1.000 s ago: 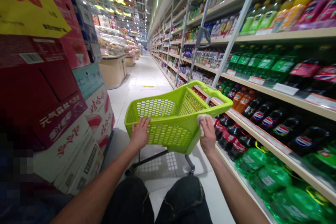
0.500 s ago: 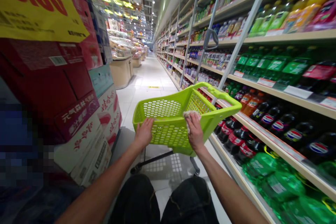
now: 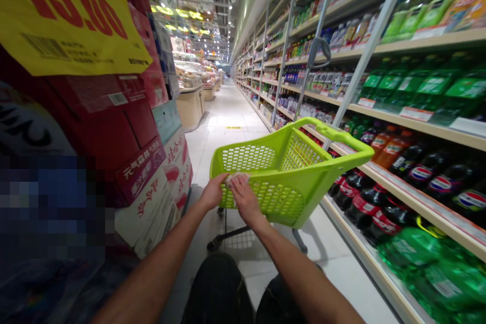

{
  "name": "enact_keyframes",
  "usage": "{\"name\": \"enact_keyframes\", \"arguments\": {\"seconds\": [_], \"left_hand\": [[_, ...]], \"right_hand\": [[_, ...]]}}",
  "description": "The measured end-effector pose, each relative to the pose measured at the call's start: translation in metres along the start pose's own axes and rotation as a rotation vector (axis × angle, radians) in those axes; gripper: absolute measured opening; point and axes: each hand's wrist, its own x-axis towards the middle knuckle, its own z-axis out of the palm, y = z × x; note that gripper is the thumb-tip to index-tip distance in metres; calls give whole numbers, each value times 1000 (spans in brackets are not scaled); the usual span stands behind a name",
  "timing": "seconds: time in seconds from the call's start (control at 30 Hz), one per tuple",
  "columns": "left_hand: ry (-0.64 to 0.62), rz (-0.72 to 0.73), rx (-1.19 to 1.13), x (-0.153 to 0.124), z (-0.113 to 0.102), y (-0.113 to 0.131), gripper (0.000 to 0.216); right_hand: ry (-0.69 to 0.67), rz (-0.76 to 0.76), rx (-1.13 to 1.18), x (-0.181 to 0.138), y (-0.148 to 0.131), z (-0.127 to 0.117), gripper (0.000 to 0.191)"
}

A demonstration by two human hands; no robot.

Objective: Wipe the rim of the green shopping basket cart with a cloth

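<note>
A lime-green plastic shopping cart (image 3: pixel 288 182) stands on the aisle floor in front of me, its basket perforated and its handle (image 3: pixel 334 134) on the right side. My left hand (image 3: pixel 212 191) grips the near left corner of the basket rim. My right hand (image 3: pixel 245 197) presses a small whitish cloth (image 3: pixel 235 178) against the rim right beside my left hand. Both forearms reach forward over my dark trousers.
Stacked red and white cartons (image 3: pixel 152 172) with a yellow price sign (image 3: pixel 68 15) crowd the left. Shelves of soda bottles (image 3: pixel 429 177) line the right. The tiled aisle (image 3: pixel 228 121) runs ahead toward display counters (image 3: pixel 190 104).
My right hand with the cloth has slid left along the basket rim, from the right corner to beside my left hand. The view has shifted, so the cart sits further right.
</note>
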Motion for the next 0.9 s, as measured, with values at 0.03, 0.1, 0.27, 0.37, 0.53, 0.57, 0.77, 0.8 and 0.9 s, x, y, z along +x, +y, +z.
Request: {"name": "enact_keyframes", "arguments": {"seconds": [0.03, 0.1, 0.27, 0.37, 0.53, 0.57, 0.77, 0.8, 0.9], "left_hand": [[10, -2, -15, -1, 0, 0, 65], [28, -14, -44, -3, 1, -2, 66], [19, -2, -34, -5, 3, -4, 68], [22, 31, 27, -6, 4, -4, 67], [-13, 43, 221, -10, 3, 3, 63], [-22, 29, 287, -11, 4, 8, 63], [-90, 59, 515, -9, 29, 50, 67], [-111, 75, 523, -9, 33, 55, 69], [-136, 89, 548, -8, 39, 61, 71]], "right_hand": [[-40, -25, -5, -6, -6, 9, 32], [-116, -68, -9, -24, -16, 22, 31], [-68, -53, 2, -27, -20, 17, 31], [1, 10, -16, -18, -8, 4, 34], [-95, -35, -61, -60, 14, -18, 35], [-95, -36, -63, -66, 18, -23, 35], [69, 87, -95, -39, 48, -47, 36], [70, 96, -109, -41, 52, -46, 36], [-8, 67, -129, -71, 57, -42, 36]]}}
